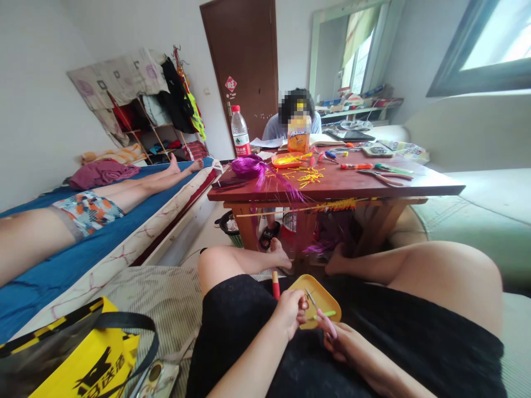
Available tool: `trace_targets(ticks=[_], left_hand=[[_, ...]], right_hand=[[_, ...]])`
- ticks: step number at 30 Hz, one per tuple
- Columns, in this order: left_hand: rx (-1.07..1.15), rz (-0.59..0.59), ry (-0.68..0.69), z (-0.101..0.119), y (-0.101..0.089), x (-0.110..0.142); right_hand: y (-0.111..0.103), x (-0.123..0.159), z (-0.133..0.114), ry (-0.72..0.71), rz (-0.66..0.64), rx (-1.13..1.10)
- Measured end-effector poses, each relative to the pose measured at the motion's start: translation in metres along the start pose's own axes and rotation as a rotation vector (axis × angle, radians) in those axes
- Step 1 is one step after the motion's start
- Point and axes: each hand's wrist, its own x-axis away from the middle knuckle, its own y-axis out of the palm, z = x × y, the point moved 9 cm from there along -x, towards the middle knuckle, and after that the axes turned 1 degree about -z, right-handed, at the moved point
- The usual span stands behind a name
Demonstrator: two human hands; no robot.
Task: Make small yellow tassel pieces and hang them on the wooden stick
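Observation:
My right hand (346, 342) grips a pair of scissors (327, 323) with pink handles. Their blades point up and left, close to the fingers of my left hand. My left hand (290, 313) is closed in a pinch; a small dark bit shows at its fingertips, too small to name. Beneath both hands a yellow tray (332, 301) rests on my lap, partly hidden by them. Across the tray, by the scissors, lies a yellow-green stick (328, 314). A red object with a tan end (276, 286) stands just left of the tray.
Ahead is a red-brown table (257, 189) with purple strands (248, 167), yellow pieces (309, 177), pliers (384, 177) and a water bottle (239, 132). A person (271, 128) sits behind it. Another person's legs (145, 185) lie on the left bed. A yellow bag (83, 359) stands at front left.

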Motion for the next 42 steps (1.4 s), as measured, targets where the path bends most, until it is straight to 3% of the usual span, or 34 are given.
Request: trace_targets(ticks=[6,10,16,18,22,26,30,34,37,42], left_hand=[[-0.111,0.077,-0.063,-0.013,-0.004,-0.02],[-0.133,0.092,-0.057,-0.009,-0.006,-0.025],[-0.046,-0.001,0.036,0.017,-0.014,-0.006],[0.009,-0.06,0.079,0.029,-0.014,0.007],[0.113,-0.159,0.136,0.044,-0.007,0.032],[0.183,-0.193,0.144,0.045,-0.004,0.045],[0.227,-0.202,0.141,0.042,-0.005,0.048],[0.235,-0.225,0.152,0.043,-0.002,0.054],[0.233,-0.244,0.172,0.046,0.0,0.062],[0.219,-0.289,0.185,0.046,0.007,0.074]], right_hand=[[-0.002,-0.008,0.018,0.123,-0.026,0.01],[-0.004,-0.009,0.017,0.155,-0.03,0.176],[-0.051,-0.029,-0.028,0.022,0.116,0.757],[-0.057,-0.042,-0.046,-0.059,0.153,0.976],[-0.037,-0.068,-0.062,-0.19,0.116,1.305],[-0.015,-0.073,-0.055,-0.277,0.009,1.491],[0.004,-0.058,-0.026,-0.312,-0.192,1.572],[0.021,-0.049,-0.009,-0.365,-0.217,1.568],[0.019,-0.045,-0.018,-0.384,-0.161,1.495],[-0.005,-0.007,-0.066,-0.408,-0.029,1.237]])
